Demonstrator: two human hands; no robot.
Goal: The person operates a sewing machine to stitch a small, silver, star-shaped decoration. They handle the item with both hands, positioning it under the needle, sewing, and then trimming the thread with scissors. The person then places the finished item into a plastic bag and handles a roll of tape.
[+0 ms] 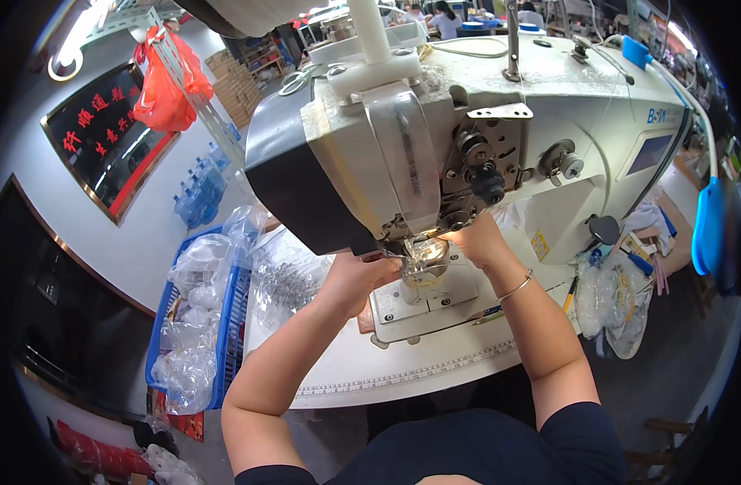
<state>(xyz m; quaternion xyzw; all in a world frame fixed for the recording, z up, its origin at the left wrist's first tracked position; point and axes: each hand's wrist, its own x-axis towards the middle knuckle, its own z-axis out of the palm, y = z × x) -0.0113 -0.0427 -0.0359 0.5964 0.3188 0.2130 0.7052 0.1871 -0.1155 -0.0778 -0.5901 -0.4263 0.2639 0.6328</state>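
A large white industrial sewing machine (338,162) with a black end cover fills the middle. Under its head, a lit needle area (425,252) stands above a raised post on the metal bed plate (425,311). My left hand (350,281) is at the left of the needle, its fingers bent and pressed together, their tips partly hidden by the machine head. From the other side my right hand (477,242), below a bracelet on the wrist, reaches in with closed fingers, mostly hidden behind the head. Whatever the fingers hold at the needle is too small and covered to make out.
A blue basket (239,323) of clear plastic bags stands at the left, beside a clear bag of small pieces (285,279) on the table. A ruler strip (411,374) follows the table's front edge. Right of the machine lie plastic bags (601,299) and tools.
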